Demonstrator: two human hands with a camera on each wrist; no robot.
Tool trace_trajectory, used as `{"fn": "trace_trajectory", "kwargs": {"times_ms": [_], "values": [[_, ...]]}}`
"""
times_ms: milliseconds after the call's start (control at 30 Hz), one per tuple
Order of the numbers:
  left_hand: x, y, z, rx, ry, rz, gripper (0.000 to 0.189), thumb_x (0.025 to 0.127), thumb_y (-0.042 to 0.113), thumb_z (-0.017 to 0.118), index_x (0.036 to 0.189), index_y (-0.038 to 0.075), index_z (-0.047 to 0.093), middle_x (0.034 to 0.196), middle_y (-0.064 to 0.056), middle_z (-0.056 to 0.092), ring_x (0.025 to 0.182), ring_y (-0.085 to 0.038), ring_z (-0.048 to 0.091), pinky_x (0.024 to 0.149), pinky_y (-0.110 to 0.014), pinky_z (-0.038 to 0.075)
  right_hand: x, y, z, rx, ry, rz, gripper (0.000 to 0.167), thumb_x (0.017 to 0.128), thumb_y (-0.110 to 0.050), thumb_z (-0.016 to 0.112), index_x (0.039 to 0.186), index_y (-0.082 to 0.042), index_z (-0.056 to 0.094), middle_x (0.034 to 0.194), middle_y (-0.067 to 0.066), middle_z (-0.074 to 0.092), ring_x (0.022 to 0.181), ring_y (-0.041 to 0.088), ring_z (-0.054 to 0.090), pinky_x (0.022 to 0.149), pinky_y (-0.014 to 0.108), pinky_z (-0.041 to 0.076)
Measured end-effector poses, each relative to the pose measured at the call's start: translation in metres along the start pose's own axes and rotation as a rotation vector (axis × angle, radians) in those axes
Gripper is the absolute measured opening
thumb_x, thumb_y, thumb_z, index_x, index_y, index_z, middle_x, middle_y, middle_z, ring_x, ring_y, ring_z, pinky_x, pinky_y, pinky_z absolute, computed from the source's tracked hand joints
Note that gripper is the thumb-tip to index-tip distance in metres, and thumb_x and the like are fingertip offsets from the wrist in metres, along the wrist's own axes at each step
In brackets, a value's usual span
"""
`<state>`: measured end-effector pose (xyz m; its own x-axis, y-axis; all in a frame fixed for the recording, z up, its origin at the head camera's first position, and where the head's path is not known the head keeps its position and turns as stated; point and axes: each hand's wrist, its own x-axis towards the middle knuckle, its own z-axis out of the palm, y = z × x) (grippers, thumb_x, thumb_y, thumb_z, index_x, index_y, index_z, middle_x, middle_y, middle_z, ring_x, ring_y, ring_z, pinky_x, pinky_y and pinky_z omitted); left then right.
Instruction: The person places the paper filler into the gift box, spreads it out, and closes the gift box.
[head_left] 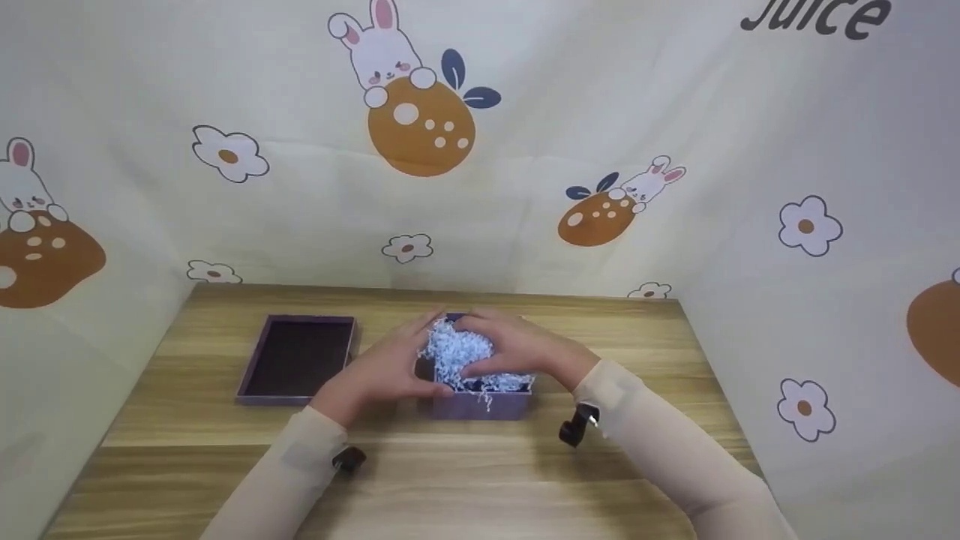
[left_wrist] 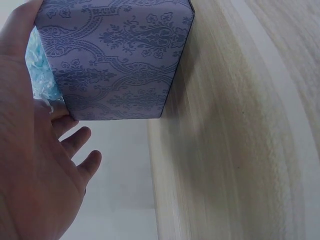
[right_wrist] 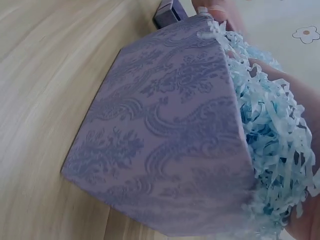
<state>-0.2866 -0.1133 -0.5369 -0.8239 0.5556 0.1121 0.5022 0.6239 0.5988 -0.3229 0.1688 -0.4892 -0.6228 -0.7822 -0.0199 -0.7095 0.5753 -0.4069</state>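
Note:
A purple box [head_left: 480,406] with a damask-like pattern stands on the table, heaped with light blue shredded paper [head_left: 452,351]. My left hand [head_left: 386,367] spans the box's left side, thumb at the near corner and fingers toward the far one. The left wrist view shows the smaller fingers [left_wrist: 82,150] sticking out past the box's edge. From the right, my right hand [head_left: 517,345] curls its thumb and fingers over the shredded paper. In the right wrist view, strands of paper [right_wrist: 275,135] bulge over the rim and partly cover that hand.
A shallow purple lid [head_left: 300,360] with a dark inside lies to the left of the box. Behind the wooden table [head_left: 480,480] hangs a pale cloth [head_left: 285,217] printed with rabbits and flowers. Small black devices [head_left: 576,426] hang at both wrists.

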Motion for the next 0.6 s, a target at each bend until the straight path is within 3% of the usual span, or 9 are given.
{"fn": "trace_trajectory", "kwargs": {"times_ms": [100, 333, 467, 600], "values": [[0.001, -0.001, 0.0, 0.008, -0.005, 0.015, 0.135, 0.078, 0.088, 0.078, 0.179, 0.018, 0.021, 0.185, -0.003, 0.016, 0.166, -0.043, 0.025, 0.129, -0.073, 0.024, 0.006, -0.003, 0.003, -0.028, -0.027, 0.023, 0.081, 0.097, -0.056, 0.082, 0.164, -0.019, 0.054, 0.165, 0.01, 0.054, 0.149, 0.032, 0.054, 0.125, 0.051, 0.045], [0.002, -0.002, -0.001, 0.046, -0.039, 0.014, 0.136, 0.08, 0.088, 0.076, 0.179, 0.015, 0.017, 0.185, -0.001, 0.011, 0.168, -0.036, 0.02, 0.134, -0.059, 0.021, 0.019, -0.011, 0.011, -0.105, -0.112, 0.101, 0.091, 0.096, -0.051, 0.084, 0.17, -0.015, 0.047, 0.173, 0.017, 0.044, 0.156, 0.037, 0.046, 0.131, 0.05, 0.037], [0.002, -0.001, -0.002, 0.054, -0.039, 0.018, 0.137, 0.08, 0.088, 0.077, 0.179, 0.014, 0.017, 0.185, -0.001, 0.011, 0.168, -0.036, 0.02, 0.135, -0.057, 0.021, 0.023, -0.014, 0.014, -0.176, -0.154, 0.125, 0.091, 0.095, -0.055, 0.082, 0.169, -0.013, 0.048, 0.17, 0.018, 0.048, 0.155, 0.037, 0.048, 0.13, 0.051, 0.037], [0.002, 0.0, -0.002, 0.044, -0.042, 0.009, 0.138, 0.079, 0.088, 0.077, 0.179, 0.015, 0.017, 0.185, 0.0, 0.011, 0.168, -0.036, 0.019, 0.134, -0.058, 0.021, 0.02, -0.015, 0.007, -0.168, -0.127, 0.104, 0.092, 0.093, -0.06, 0.084, 0.166, -0.015, 0.052, 0.164, 0.014, 0.057, 0.148, 0.034, 0.056, 0.126, 0.05, 0.043]]}}
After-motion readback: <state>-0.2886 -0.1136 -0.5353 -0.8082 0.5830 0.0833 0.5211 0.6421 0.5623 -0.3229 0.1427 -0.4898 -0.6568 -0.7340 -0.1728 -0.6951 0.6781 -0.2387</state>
